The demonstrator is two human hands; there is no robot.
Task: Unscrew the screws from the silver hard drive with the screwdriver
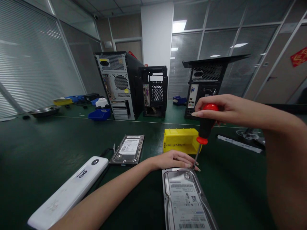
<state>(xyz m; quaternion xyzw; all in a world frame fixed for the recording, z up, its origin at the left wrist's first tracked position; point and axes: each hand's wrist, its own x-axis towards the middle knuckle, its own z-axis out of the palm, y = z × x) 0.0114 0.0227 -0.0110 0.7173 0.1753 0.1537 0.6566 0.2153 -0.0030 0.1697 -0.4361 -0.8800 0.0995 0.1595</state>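
My right hand (216,110) is wrapped round the red and black handle of a screwdriver (205,127). Its thin shaft slants down, and the tip meets the far right corner of a hard drive (185,198). That drive lies label up on the green table, its near end cut off by the frame. Along its far edge rests my left hand (176,159), fingers stretched out to the right and fingertips close to the screwdriver tip. Whether a screw sits under the tip is too small to tell.
Just behind my hands stands a yellow bin (181,139). A second hard drive (129,148) and a white power bank marked 18 (72,191) lie left. Computer cases (118,86) stand at the back, with a blue tray (99,114) beside them. A dark strip (240,143) lies right.
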